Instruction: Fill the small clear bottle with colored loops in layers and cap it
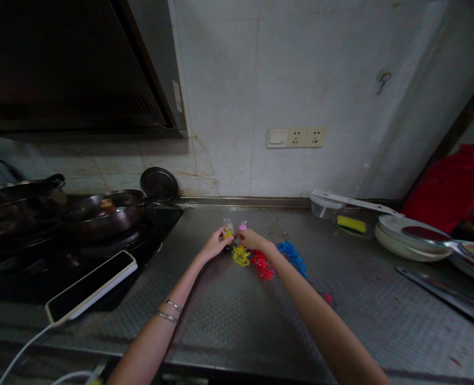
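Jar as clock centre, 12 toward the wall.

Left hand [215, 247] comes in from 7 o'clock, thumb and fingers curled round the clear jar [227, 221], so it has hold of it. Jar stands mid-counter, toward the wall side, at the near ends of both arms' reach. Right hand [256, 240] is at 3, fingers bent together, tips just beside the jar. Light's dim and the tips are tiny here, so can't tell if they're pinching anything.

Status: part done, by the look of it. Yellow bits [228, 233] show inside the jar, and that's the only colour I can make out in there. Left outside: loose yellow pile [240, 256] at 5, near the jar; red pile [263, 266] between 4 and 5, just past the yellow; blue pile [292, 258] at 4, farther out and partly behind the right forearm. Pink bits [242, 226] at 3, right by the right fingertips. So yellow is split between jar and counter [220, 331]; red, blue and pink look to be all out, judging by the heaps. Piles are kept roughly by colour.

Clear of the work: pan [108, 216] on the stove at 9, phone [94, 283] at 8 (charging lead attached, trailing off the front edge), yellow sponge [351, 224] and stacked bowls [409, 243] out at 3.
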A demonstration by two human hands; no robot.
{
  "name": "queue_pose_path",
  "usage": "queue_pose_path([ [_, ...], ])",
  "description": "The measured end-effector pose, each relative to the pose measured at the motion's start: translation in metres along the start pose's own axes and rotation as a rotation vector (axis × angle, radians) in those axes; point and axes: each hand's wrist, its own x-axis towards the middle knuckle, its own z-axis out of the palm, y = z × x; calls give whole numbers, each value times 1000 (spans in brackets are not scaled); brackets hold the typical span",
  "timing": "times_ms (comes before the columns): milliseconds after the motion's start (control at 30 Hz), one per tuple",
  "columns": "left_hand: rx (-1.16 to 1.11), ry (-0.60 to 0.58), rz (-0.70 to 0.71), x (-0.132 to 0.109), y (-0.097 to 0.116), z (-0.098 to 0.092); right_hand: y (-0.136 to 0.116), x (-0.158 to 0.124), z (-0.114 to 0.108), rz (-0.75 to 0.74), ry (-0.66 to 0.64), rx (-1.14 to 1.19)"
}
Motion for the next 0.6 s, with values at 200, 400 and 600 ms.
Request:
queue_pose_path([
  [200, 20, 7, 2, 1, -3, 0, -2, 0, 1, 15, 13, 1],
  [400, 21, 11, -19, 1, 0, 0, -6, -2, 0, -2, -5, -23],
  [600, 23, 23, -28, 2, 0, 1, -10, -9, -5, 4, -54, -15],
])
